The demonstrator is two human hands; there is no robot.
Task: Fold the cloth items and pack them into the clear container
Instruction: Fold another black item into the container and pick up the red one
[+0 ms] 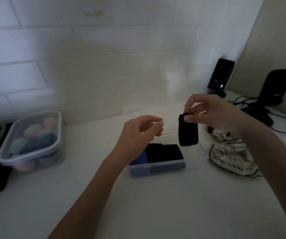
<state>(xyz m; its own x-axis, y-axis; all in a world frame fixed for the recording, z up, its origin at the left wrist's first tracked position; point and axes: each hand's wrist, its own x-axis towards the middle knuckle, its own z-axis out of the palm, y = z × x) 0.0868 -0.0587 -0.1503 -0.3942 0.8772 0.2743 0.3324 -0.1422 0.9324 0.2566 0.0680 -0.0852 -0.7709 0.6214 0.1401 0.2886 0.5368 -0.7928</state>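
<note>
At centre right, the right hand (211, 112) pinches the top edge of a folded black cloth (188, 131), soft and light, dangling above the clear container (157, 167). The left hand (138, 131) hovers empty, fingers loosely curled.

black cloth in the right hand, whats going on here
A person is packing folded cloths. The right hand pinches a folded black cloth in the air above the clear container, which already holds a black and a blue piece. The left hand hovers empty beside it. White patterned cloths wait on the right.
</note>
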